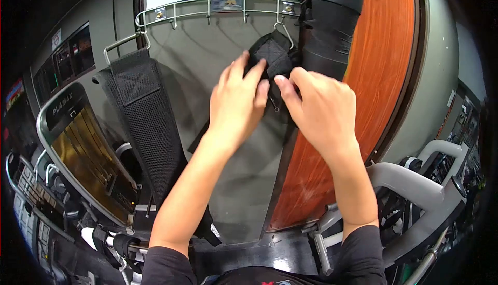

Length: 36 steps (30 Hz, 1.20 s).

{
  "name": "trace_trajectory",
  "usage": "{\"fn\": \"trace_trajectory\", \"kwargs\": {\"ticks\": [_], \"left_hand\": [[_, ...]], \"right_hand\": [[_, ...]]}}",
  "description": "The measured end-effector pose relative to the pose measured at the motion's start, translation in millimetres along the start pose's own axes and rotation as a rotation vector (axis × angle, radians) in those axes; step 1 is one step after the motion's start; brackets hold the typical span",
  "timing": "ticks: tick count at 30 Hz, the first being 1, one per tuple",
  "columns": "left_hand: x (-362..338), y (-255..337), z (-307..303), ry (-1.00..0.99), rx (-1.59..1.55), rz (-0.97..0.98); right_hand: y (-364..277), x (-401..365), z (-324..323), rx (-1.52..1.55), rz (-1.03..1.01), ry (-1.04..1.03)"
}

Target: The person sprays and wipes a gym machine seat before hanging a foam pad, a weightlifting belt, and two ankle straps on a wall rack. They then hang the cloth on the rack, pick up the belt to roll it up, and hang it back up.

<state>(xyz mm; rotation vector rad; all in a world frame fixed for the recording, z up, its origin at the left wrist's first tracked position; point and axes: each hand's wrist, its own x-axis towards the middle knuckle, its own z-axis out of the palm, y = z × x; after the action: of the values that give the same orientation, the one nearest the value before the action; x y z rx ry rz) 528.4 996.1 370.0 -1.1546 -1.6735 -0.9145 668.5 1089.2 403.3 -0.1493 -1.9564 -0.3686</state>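
A black strap (pixel 272 54) with a stitched X patch hangs from a metal ring (pixel 284 32) on the wall rack, tilted in front of me. My left hand (pixel 236 95) is at its left side, fingers spread, the fingertips over the webbing. My right hand (pixel 321 111) is curled at the strap's lower right edge, thumb and forefinger close together on it. Between the hands, a small dark rod-like end (pixel 275 106) dangles below. My fingers partly cover the strap's lower part.
A metal hook rack (pixel 226 4) spans the grey wall. Left of my hands hangs a long black mesh strap (pixel 148 124) on a metal loop. Gym machines flank me: a Plamax weight stack (pixel 85 150) and a grey padded frame (pixel 407 184). A wooden panel (pixel 381 41) stands right.
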Motion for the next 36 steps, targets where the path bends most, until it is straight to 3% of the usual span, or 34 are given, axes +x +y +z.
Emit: {"fn": "trace_trajectory", "kwargs": {"ticks": [4,8,11,13,14,15,16,17,18,20,23,28,30,34,36], "left_hand": [[-60,-13,-1,-0.277,0.200,0.040],[-115,-14,-9,-0.570,0.035,-0.149],[-160,-11,-37,-0.763,0.076,-0.036],[-177,-15,-74,-0.839,-0.246,0.075],[-196,-23,-90,-0.922,-0.471,0.035],[-196,-28,-111,-1.173,-0.653,-0.051],[-210,-37,-128,-1.203,-1.025,-0.189],[-221,-45,-151,-1.293,-1.024,-0.232],[-229,-51,-175,-1.295,-1.063,-0.273],[-272,-67,-209,-1.110,-1.111,-0.399],[-326,-85,-260,-0.892,-0.918,-0.692],[-400,-89,-301,-0.262,-0.931,-1.126],[-399,-95,-325,-0.218,-0.809,-1.207],[-419,-126,-362,-0.085,-0.439,-1.037],[-434,-141,-386,-0.074,-0.283,-1.118]], "right_hand": [[-23,-37,8,0.464,-0.052,0.096],[-47,-97,25,1.013,-0.129,-0.082],[-71,-148,44,1.297,0.100,-0.159],[-91,-167,49,1.438,0.289,-0.152],[-102,-170,49,1.454,0.293,-0.165],[-110,-172,49,1.476,0.284,-0.255],[-120,-173,50,1.497,0.270,-0.350],[-134,-173,51,1.527,0.216,-0.384],[-151,-172,52,1.571,0.193,-0.445],[-193,-173,54,1.650,0.153,-0.548],[-260,-179,58,1.740,0.063,-0.764],[-349,-187,74,1.768,0.002,-1.108],[-379,-176,77,1.702,-0.013,-1.206],[-445,-170,103,1.676,-0.170,-1.099],[-482,-166,115,1.650,-0.115,-1.115]]}}
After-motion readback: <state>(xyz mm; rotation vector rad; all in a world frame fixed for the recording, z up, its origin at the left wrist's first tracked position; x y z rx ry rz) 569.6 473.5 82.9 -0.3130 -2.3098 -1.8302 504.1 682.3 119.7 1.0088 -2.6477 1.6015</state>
